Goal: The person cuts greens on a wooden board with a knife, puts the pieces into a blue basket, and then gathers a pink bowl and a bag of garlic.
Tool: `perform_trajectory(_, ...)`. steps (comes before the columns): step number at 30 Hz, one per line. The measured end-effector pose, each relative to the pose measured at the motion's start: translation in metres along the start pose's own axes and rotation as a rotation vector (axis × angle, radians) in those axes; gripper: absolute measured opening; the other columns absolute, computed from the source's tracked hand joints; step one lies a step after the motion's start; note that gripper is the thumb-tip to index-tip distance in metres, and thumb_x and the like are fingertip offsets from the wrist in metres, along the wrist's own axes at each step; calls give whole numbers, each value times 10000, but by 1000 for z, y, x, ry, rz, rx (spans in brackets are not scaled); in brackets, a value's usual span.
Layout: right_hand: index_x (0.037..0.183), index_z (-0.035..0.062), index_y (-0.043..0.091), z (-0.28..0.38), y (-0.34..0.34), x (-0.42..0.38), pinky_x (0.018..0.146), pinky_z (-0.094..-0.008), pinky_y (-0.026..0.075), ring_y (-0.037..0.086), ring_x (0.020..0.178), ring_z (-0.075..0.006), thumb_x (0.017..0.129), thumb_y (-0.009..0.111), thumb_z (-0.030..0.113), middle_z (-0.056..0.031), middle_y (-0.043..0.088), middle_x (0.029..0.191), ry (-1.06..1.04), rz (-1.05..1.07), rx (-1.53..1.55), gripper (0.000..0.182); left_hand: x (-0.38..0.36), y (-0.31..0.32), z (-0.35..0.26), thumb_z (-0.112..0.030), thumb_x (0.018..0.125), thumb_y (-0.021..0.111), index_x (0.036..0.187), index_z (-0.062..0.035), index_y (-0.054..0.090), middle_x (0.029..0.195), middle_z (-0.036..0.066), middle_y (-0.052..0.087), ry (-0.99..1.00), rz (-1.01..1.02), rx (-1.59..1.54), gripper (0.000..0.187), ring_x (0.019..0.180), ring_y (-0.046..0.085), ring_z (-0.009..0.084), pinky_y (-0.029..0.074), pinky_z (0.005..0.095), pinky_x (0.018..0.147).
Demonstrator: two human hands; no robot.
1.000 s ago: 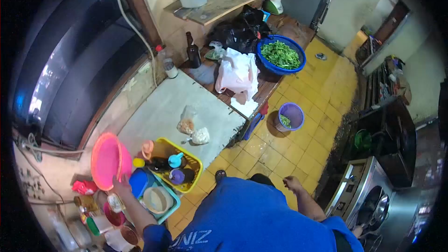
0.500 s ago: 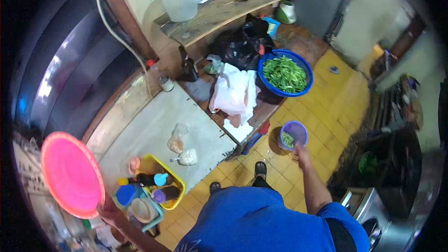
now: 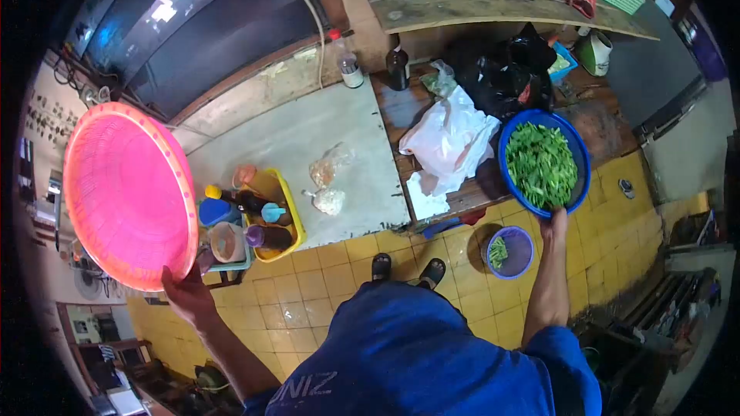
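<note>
My left hand [image 3: 189, 296] grips the lower rim of a pink plastic colander [image 3: 127, 192], held up on its side at the left. At the right, my right hand [image 3: 553, 225] is closed on the near rim of a blue basin [image 3: 583, 173]. Chopped leafy greens [image 3: 542, 162] fill that basin, which rests at the edge of a wooden counter; the fingers under its rim are partly hidden. Below it on the floor stands a purple bucket [image 3: 526, 253] with some cut green pieces [image 3: 498, 253] inside.
A white plastic bag [image 3: 451, 139] and a black plastic bag [image 3: 493, 69] lie beside the basin. A yellow crate [image 3: 299, 219] of bottles and two small clear bags sit on the grey counter [image 3: 262, 131]. Above runs a wooden shelf [image 3: 493, 4].
My right hand has gone from the purple bucket to the blue basin's rim. The pink colander stays in my left hand, its inside now more in view. The camera view has turned.
</note>
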State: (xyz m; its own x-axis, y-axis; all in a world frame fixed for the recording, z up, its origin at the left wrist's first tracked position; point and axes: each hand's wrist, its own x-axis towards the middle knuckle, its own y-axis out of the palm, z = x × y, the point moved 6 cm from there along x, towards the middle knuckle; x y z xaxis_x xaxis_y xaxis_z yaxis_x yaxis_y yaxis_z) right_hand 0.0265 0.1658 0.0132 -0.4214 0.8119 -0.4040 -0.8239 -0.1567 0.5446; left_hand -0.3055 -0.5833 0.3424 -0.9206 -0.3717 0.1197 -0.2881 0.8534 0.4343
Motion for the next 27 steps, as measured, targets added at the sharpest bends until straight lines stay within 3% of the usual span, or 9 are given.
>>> perform_trajectory(6, 1278, -31, 449, -11, 18, -166, 919, -394, 483, 561, 1072, -293, 760, 448, 64, -161, 550, 1211, 92, 66, -129, 527, 34, -13, 12, -254, 897, 552, 1198, 2, 491, 1150, 144, 580, 47, 32, -41, 400, 968, 612, 270, 549, 384, 796)
perform_trajectory(9, 1192, -25, 491, -63, 24, -195, 811, -377, 504, 600, 893, -260, 732, 482, -15, -126, 601, 1018, 355, 18, -203, 460, 52, 14, 32, -258, 907, 545, 1203, 11, 489, 1151, 148, 577, 14, 202, -100, 404, 996, 596, 278, 535, 403, 827)
perform_trajectory(13, 1048, -1, 548, -108, 159, -227, 639, -339, 516, 593, 732, -192, 751, 528, -21, -81, 587, 864, 360, 68, -441, 298, 71, 60, 72, -273, 932, 512, 1152, 30, 526, 1047, 156, 623, -63, 302, -182, 374, 901, 632, 266, 550, 383, 770)
perform_trajectory(15, 1201, -6, 491, -154, 185, -219, 654, -342, 536, 602, 762, -216, 780, 548, -4, -125, 597, 955, 488, 97, -437, 424, 65, 85, 82, -284, 932, 517, 1151, 27, 527, 1060, 147, 620, -94, 263, -95, 381, 905, 625, 272, 537, 389, 784)
perform_trajectory(17, 1297, 21, 412, -210, 189, -200, 719, -359, 541, 612, 872, -233, 831, 582, 61, -131, 590, 1035, 370, 221, -385, 498, 65, 86, 109, -268, 924, 536, 1172, 34, 517, 1092, 161, 607, -187, 268, -89, 391, 902, 625, 299, 528, 410, 804)
perform_trajectory(18, 1329, 42, 379, -215, 207, -206, 753, -376, 533, 605, 927, -241, 854, 597, 111, -135, 569, 1093, 378, 269, -273, 528, 62, 86, 119, -260, 926, 535, 1233, 71, 457, 1184, 175, 549, -75, 366, 151, 458, 1020, 567, 295, 482, 421, 886)
perform_trajectory(21, 1362, 67, 342, -198, 220, -221, 832, -412, 502, 577, 1037, -261, 896, 616, 263, -130, 497, 1234, 469, 267, -177, 575, 14, 109, 135, -242, 928, 530, 1285, 103, 404, 1274, 177, 489, -237, 476, -84, 513, 1139, 496, 283, 390, 414, 1009)
perform_trajectory(22, 1385, 79, 349, -189, 210, -219, 857, -417, 489, 555, 1079, -270, 891, 619, 278, -120, 465, 1288, 402, 289, -307, 597, -8, 112, 138, -212, 925, 534, 1282, 97, 408, 1268, 170, 491, 15, 647, 301, 488, 1139, 493, 278, 385, 406, 1008)
perform_trajectory(27, 1312, 69, 457, -147, 100, -211, 802, -365, 496, 544, 1014, -189, 882, 602, 307, -93, 547, 1180, 256, 369, -515, 512, -192, 190, 172, -107, 928, 524, 1238, 41, 462, 1123, 130, 589, -623, 984, 128, 349, 932, 618, 256, 511, 396, 839)
